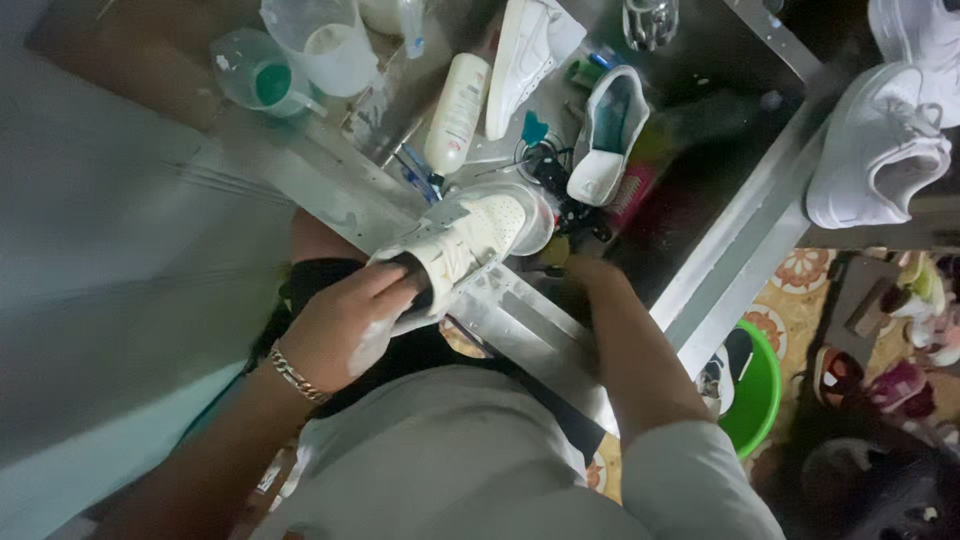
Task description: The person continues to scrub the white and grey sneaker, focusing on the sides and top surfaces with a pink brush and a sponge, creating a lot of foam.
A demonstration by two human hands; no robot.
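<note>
While the left hand [345, 325] closes its grip around the heel end of a cream sneaker [462, 240], with fingers tucked into the shoe's opening, the shoe lies tilted over the front rim of a steel sink [520, 325], toe pointing away from the person. A gold chain bracelet [297, 378] sits on the left wrist. The right hand [572, 262] reaches down past the sneaker's toe into the sink; it is dark and partly hidden there, so I cannot tell whether its grip is open or closed.

Just beyond the sneaker's toe, inside the sink, a tangle of dark small items lies beside a white shoe with a blue lining [608, 135], which stands on its side. Further back lie a white bottle [458, 110] and another white shoe [525, 55] turned on edge. On the table to the left of the sink stand a clear jug with white liquid [325, 40] and a clear cup with green liquid [262, 75]. At the right edge a white sneaker [875, 150] rests on a ledge. Below it, on the patterned floor, sits a green basin [758, 385].
</note>
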